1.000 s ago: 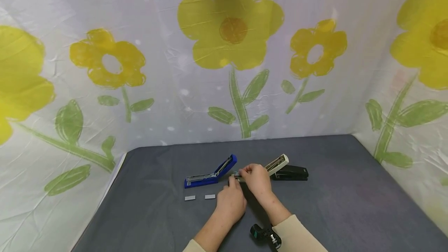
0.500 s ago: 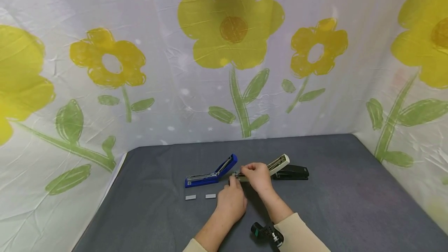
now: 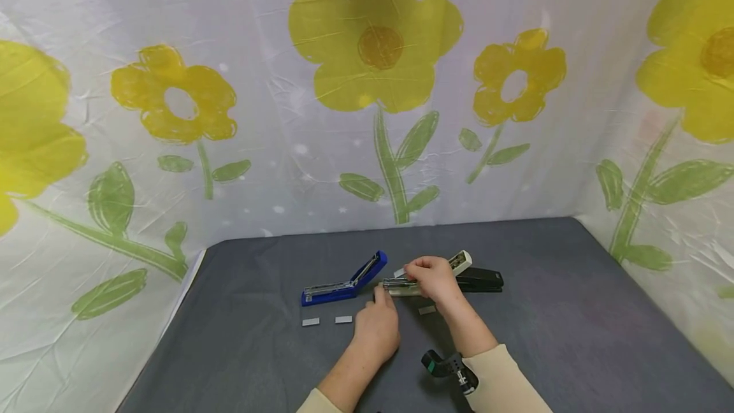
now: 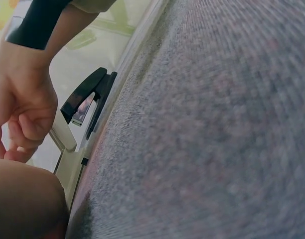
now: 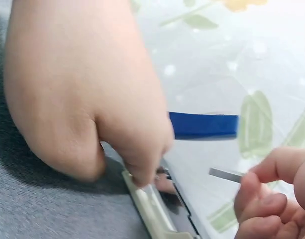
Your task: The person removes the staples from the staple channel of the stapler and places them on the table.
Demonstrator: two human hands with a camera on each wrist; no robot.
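Observation:
A cream-white stapler point(image 3: 408, 291) lies with its top arm point(image 3: 460, 262) swung up, its staple channel exposed. My left hand point(image 3: 377, 329) grips its front end; in the right wrist view the fingertips of that left hand point(image 5: 87, 104) rest at the channel's end. Just above the stapler, my right hand point(image 3: 438, 280) pinches a small grey strip of staples point(image 5: 226, 175) between thumb and index finger. The strip sticks out past the fingertips, apart from the channel. From the left wrist view, the right hand point(image 4: 30, 117) is over the white stapler's body point(image 4: 70, 169).
A blue stapler point(image 3: 329, 294), also opened up, stands to the left. Behind the right hand lies a closed black stapler point(image 3: 483, 280). Two staple strips point(image 3: 310, 322) lie in front of the blue stapler, and another staple strip point(image 3: 427, 310) in front of the white one.
My right hand has shifted right and up from the stapler's channel, with the staple strip now showing at its fingertips. A strip on the table has come into sight. The left hand stays put.

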